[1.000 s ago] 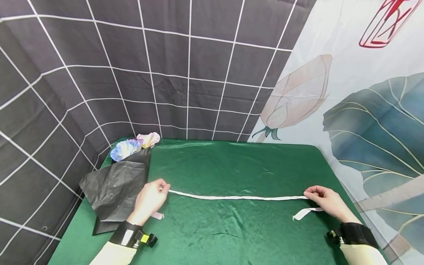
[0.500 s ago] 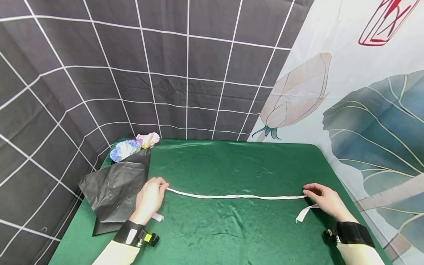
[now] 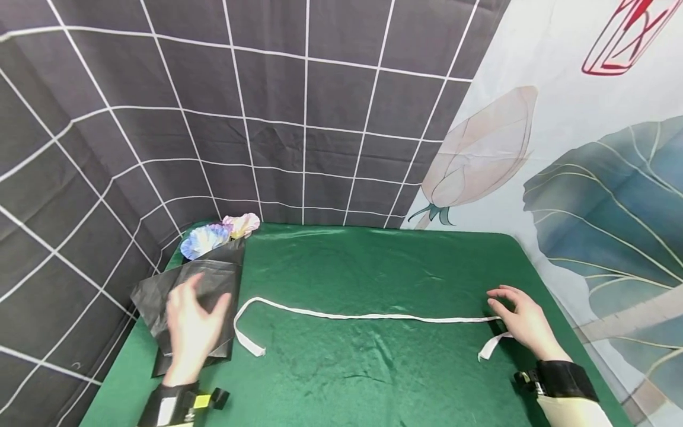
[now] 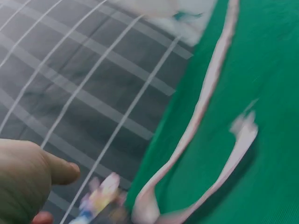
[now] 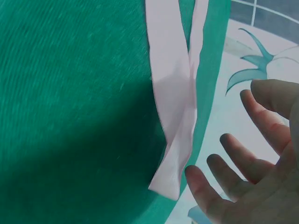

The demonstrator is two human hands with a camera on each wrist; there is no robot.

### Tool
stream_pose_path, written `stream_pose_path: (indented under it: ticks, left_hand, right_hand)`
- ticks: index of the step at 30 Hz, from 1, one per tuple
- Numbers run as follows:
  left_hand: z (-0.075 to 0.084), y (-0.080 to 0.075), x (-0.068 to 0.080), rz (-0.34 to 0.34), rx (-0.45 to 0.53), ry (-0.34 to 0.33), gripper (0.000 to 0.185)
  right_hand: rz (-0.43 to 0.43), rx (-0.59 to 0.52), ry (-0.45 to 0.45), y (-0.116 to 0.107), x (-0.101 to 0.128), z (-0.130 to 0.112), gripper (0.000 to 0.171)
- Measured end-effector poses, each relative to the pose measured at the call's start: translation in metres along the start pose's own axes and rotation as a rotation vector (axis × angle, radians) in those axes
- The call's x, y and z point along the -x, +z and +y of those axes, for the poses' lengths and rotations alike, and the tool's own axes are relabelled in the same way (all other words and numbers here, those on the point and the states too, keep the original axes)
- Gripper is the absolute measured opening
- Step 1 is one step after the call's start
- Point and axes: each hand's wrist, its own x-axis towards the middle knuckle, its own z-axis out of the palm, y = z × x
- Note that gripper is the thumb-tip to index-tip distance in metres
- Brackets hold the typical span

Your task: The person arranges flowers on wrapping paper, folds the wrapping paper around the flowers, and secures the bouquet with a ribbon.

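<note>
The white ribbon (image 3: 368,316) is lying stretched across the green tabletop (image 3: 373,261), released. The left hand (image 3: 192,326), fingers spread, is hovering over the black wrapping paper (image 3: 205,284); the right hand (image 3: 520,320), relaxed, is resting beside the ribbon's end. Likely next: gripping the paper.

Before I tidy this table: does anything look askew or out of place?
Only slightly. The white ribbon lies loose on the green cloth, its two ends doubled back unevenly. The black paper sits crooked, overhanging the table edge. Nothing spilled or torn.
</note>
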Motion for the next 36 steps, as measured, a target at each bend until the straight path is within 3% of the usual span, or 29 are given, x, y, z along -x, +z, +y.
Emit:
stream_pose_path:
  ticks: [4,7,10,14,20,23,28,32,36]
  left_hand:
    - [-0.022,-0.028,-0.004,-0.006,-0.063,-0.267,0.096]
    - [-0.038,-0.041,-0.007,-0.095,-0.097,-0.411,0.111]
    - [-0.049,-0.048,-0.007,-0.219,-0.134,-0.503,0.121]
    - [-0.055,-0.049,-0.005,-0.343,-0.159,-0.552,0.129]
    - [-0.056,-0.046,-0.008,-0.352,-0.082,-0.606,0.124]
    - [-0.06,-0.047,-0.011,-0.364,-0.014,-0.645,0.107]
    - [-0.069,-0.051,-0.011,-0.365,0.078,-0.737,0.06]
    - [-0.074,-0.056,-0.011,-0.374,0.173,-0.822,0.055]
    - [-0.075,-0.062,-0.011,-0.485,0.248,-0.85,0.058]
  right_hand:
    - [0.029,0.004,-0.011,-0.001,0.001,-0.003,0.035]
    - [0.054,0.016,-0.025,-0.001,0.0,-0.006,0.033]
    - [0.068,0.029,-0.035,0.001,0.0,-0.008,0.032]
    - [0.062,0.021,-0.041,0.003,-0.001,-0.011,0.031]
    - [0.049,0.021,-0.031,0.005,0.001,-0.012,0.03]
    - [0.036,0.02,-0.024,0.005,0.001,-0.012,0.031]
    - [0.037,0.022,-0.026,0.004,0.002,-0.011,0.032]
    - [0.04,0.011,-0.037,0.004,0.002,-0.011,0.031]
    - [0.044,-0.006,-0.049,0.004,0.002,-0.014,0.029]
